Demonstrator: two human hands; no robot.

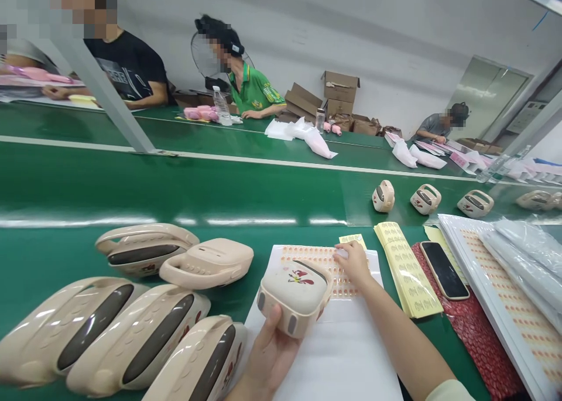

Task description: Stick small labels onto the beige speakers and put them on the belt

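Note:
My left hand [274, 354] grips a cream rounded device [296, 290] from below, its thumb on the near side. The device looks like a portable speaker; its pale face with a red cartoon print points up. Beneath it lies a white sheet [333, 342] with rows of small orange round stickers [302, 252] along the far part. My right hand [355, 263] rests at the far right of those rows, fingertips bent together on the stickers; whatever is between them is hidden. Just beyond its fingers lies a small yellow label sheet [352, 240].
Several similar cream devices [144, 336] stand at left; others sit on the green belt [246, 184]. At right are yellow label strips [406, 272], a phone [444, 269] on red bubble wrap [476, 342], and stacked sticker sheets [504, 284] under clear plastic. A slanted metal post [105, 79] rises at left; people sit opposite.

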